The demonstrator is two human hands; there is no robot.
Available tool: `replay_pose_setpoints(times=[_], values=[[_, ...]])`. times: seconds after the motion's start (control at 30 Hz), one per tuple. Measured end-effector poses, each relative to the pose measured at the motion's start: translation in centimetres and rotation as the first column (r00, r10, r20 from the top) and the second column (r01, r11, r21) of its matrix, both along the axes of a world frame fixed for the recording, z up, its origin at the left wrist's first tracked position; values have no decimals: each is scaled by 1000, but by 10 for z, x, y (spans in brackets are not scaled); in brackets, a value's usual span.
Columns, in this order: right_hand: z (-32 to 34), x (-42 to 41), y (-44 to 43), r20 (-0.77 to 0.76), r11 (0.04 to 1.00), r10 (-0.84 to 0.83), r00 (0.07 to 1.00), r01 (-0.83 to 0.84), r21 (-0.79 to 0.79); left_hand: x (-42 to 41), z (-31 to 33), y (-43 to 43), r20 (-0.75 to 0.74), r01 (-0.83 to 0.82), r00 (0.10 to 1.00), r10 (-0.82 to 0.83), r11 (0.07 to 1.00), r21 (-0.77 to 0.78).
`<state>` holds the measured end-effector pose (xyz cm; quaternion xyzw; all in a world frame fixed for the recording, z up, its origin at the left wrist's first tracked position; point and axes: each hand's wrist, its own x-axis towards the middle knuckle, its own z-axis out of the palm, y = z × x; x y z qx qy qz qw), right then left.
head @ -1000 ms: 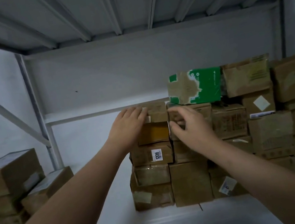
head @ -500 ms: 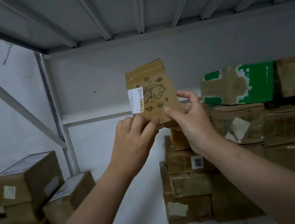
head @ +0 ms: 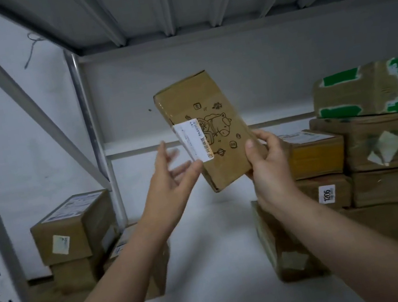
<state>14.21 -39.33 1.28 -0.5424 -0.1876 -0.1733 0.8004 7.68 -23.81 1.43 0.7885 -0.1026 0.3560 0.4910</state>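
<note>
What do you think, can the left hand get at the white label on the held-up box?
Probably yes. The left hand is open, close beside the white label on the box, which the right hand grips at its lower corner. Nothing stands between them.

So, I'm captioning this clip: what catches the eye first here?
A cartoon-printed box, held up mid-frame, tilted, its lower corner gripped by the right hand. The left hand is open beside its white label. At right, a green box tops the stack.
</note>
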Motion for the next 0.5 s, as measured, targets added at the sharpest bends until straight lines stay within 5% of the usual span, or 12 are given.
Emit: replay_pose_setpoints(times=[0.13,0.23,0.37,0.5], values=[[-13,-13,24,-43,999,13,999,-14,-33,-1,-3,3,10,62,998,-61,975,-216],[-11,-19,22,-70,985,-25,997,12,-174,-1,-4,23,101,-142,985,137,989,42],[0,-24,8,-90,996,6,996,-14,-86,6,-9,42,179,-245,964,195,914,323],[16,-30,-5,-191,979,197,962,-182,95,14,-14,47,556,-552,799,231,647,525]])
